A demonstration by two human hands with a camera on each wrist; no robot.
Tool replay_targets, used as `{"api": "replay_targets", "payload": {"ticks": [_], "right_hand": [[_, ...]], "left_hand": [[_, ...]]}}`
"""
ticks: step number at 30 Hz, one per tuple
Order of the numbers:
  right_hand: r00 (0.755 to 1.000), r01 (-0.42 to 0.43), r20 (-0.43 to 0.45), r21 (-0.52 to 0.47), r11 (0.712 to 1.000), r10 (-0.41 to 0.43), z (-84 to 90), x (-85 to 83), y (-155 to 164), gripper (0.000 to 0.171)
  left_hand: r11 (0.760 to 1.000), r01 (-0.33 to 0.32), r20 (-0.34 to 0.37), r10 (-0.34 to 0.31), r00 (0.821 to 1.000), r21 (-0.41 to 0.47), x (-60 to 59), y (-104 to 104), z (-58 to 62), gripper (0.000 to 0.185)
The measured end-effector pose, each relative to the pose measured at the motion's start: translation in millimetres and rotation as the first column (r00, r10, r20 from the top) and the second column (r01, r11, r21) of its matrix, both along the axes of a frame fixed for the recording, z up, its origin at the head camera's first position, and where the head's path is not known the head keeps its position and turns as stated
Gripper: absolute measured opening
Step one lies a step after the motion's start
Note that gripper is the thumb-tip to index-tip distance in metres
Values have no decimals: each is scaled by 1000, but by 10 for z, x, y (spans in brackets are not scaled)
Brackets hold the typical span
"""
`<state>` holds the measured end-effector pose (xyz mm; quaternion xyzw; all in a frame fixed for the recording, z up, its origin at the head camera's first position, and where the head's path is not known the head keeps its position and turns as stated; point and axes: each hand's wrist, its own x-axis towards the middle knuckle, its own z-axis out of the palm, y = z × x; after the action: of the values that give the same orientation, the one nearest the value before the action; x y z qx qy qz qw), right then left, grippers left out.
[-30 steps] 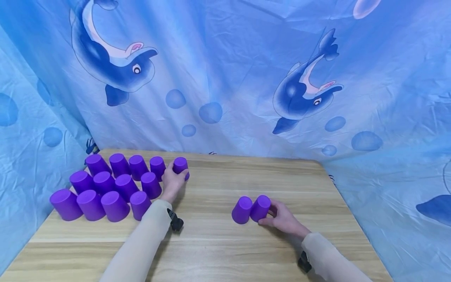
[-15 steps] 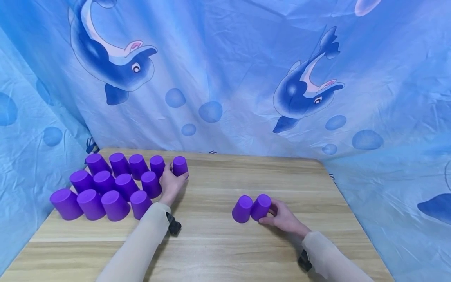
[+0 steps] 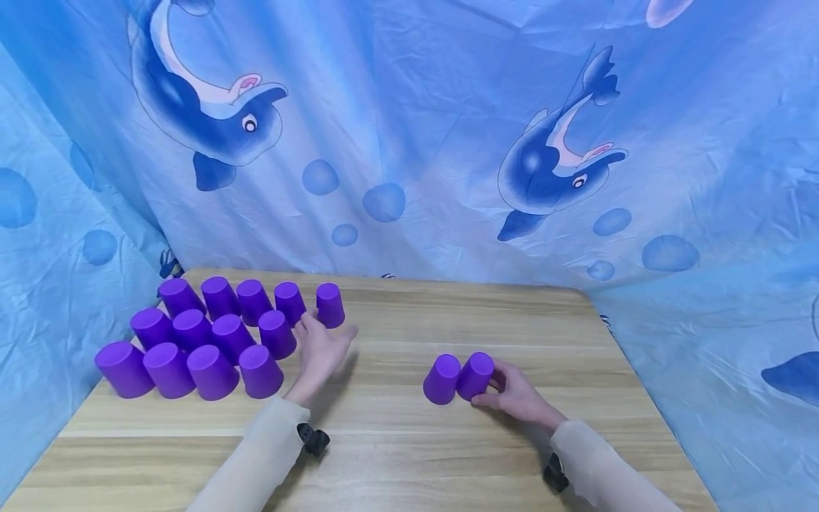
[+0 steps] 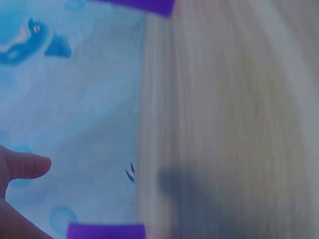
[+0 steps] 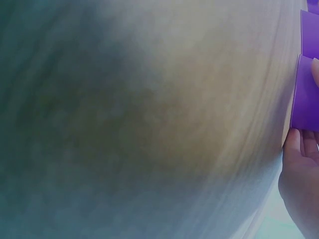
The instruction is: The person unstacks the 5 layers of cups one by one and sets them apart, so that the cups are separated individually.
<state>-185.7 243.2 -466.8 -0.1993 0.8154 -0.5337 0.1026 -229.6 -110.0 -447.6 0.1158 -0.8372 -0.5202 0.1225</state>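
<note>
My left hand [image 3: 322, 348] is spread, thumb out to the right, just in front of an upside-down purple cup [image 3: 330, 306] at the right end of the back row. In the left wrist view its thumb [image 4: 30, 166] stands away from the purple edges in sight. My right hand [image 3: 518, 393] holds another upside-down purple cup [image 3: 475, 375], thumb at the near side and fingers behind it. Beside that cup, to the left, stands a matching cup [image 3: 441, 380]. The right wrist view has the held cup [image 5: 306, 97] at its right edge, between thumb and fingers.
Several upside-down purple cups stand in three rows on the left of the wooden table [image 3: 397, 448], among them a front-row cup [image 3: 212, 372] and a middle-row cup [image 3: 277, 334]. A blue dolphin-print curtain [image 3: 409, 128] hangs behind the table and at both sides.
My left hand has let go of the back-row cup and drawn back toward me, its fingers spreading. The right hand and its two cups have stayed in place.
</note>
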Motion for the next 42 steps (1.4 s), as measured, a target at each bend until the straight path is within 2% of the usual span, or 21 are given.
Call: {"api": "replay_targets", "payload": {"ticks": [3,6,11,14,21,25,30,33,42], "right_hand": [[1000,2,2,6,1000,-2,-2,1,5,56],[1000,4,-11,15,1000,-4,-23,-8,13,56],[999,9,-42,22,1000,-8,-175,-70,58,57],[998,21,-52,28,999,-19,-290,-118,101,59],[999,45,-24,30,999,-44,-323,-129,119,62],[999,46,-5,22,999,-46,-274,-113,97,63],[999,42,7,12,999,-42,-248,-112,88,63],[998,55,7,29,998,-56,-297,-130,105,64],[997,69,24,34,997,-70,-289,-128,86,65]], "left_hand": [[996,89,1,-89,996,32,101,119,21,86],[984,175,7,-175,985,40,178,265,10,86],[951,308,21,-309,951,25,283,510,-50,86],[921,389,15,-389,921,12,341,645,-70,87],[819,572,6,-572,820,-52,427,906,-83,86],[786,613,-10,-616,788,-80,446,986,-94,85],[766,634,-23,-639,769,-100,464,1051,-105,83],[763,638,-21,-643,766,-103,467,1086,-114,78],[783,616,-6,-619,785,-84,448,1149,-147,60]]}}
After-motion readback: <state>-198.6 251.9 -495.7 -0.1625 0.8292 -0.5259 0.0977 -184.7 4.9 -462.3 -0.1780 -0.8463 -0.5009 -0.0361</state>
